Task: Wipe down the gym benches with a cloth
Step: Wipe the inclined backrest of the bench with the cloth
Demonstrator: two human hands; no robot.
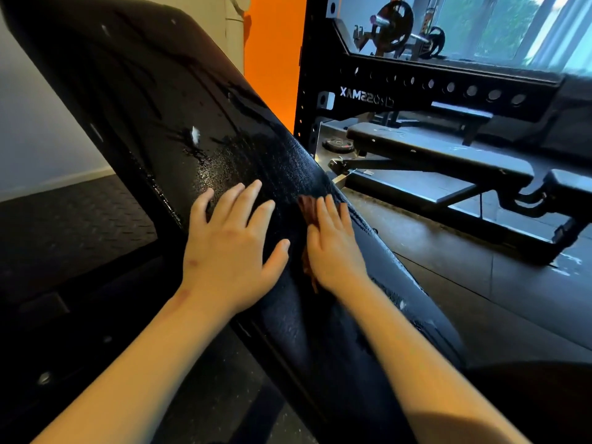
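A big black bench pad (198,100) fills most of the room in front of the person. It is tilted. Its long side runs from the low end near the person up to the high end far away on the left. The top of it is shiny and wet, with drips and streaks higher up. All that wet part above the hands is open, right up to the rounded top end.

On the right, well apart from the pad, stands a black rack (416,88), and a 2nd bench (432,155) lies flat and low in front of it. Dark floor (448,277) runs between that bench and the tilted pad.

2 bare hands rest on the pad, side by side. The left hand (230,248) lies flat in the middle of it, with all 5 fingers spread wide. It holds nothing. The pad's left edge is near its little finger.

The right hand (333,248) lies flat too, fingers straight and close together, just beside the pad's right edge. It presses down on a small red-brown cloth (306,206). The cloth is mostly hidden under the palm. A bit pokes out past the fingertips and another bit shows by the wrist, so it lies long-ways up the pad.

A tiny white speck (194,135) sits on the pad above the left hand.
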